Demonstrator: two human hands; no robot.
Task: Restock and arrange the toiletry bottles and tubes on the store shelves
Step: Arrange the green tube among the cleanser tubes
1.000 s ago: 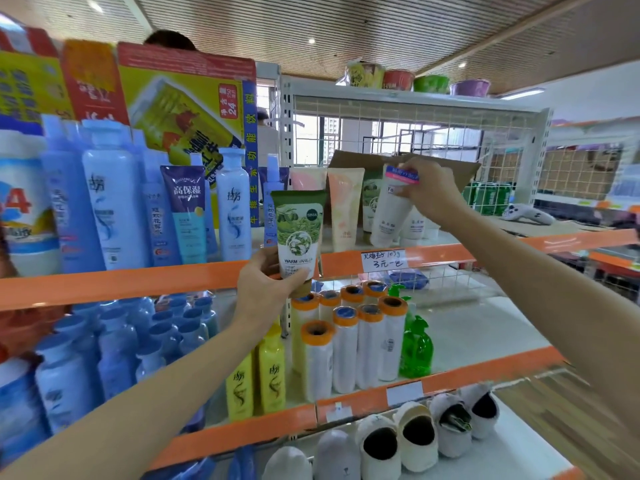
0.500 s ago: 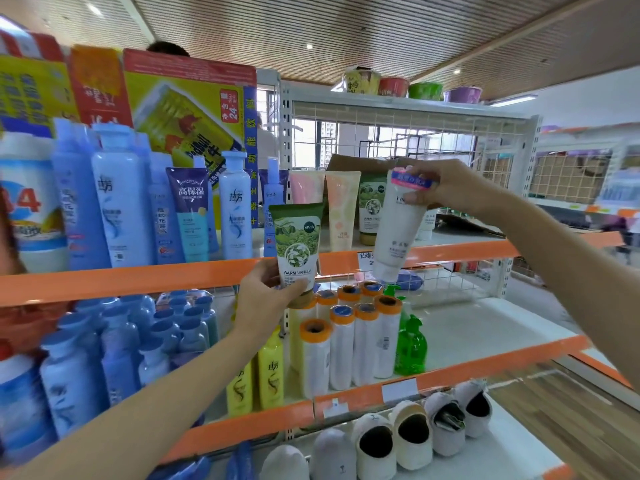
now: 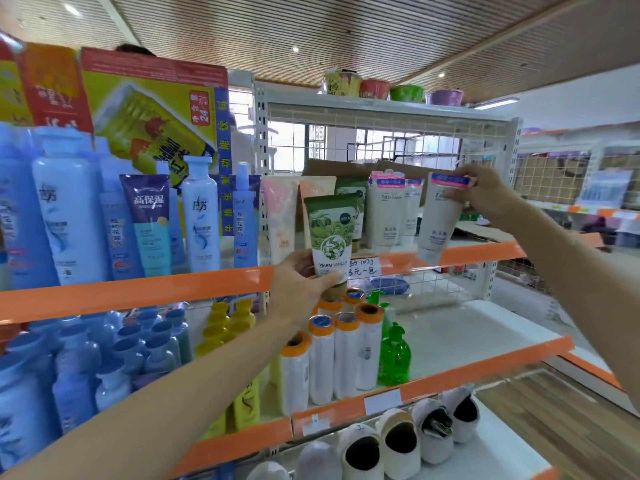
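From the head camera, the person stands at the upper shelf with a tube in each hand. The left hand grips the green tube low down, thumb and fingers curled round it just above the cap, holding it upright in front of the shelf's orange front edge, near the middle. The right hand pinches the white tube by its flat pink crimped top, so the tube hangs cap-down and tilted, its cap just over the front edge towards the right end of the shelf. Two matching white tubes already stand on their caps a little to its left.

Both tubes look light and soft-walled; I would guess they dent under a hard squeeze and feel a little slick. The crimp and the cap end seem the firm places to hold. Standing on a narrow cap, each looks easy to topple, so the neighbours want a gentle approach.
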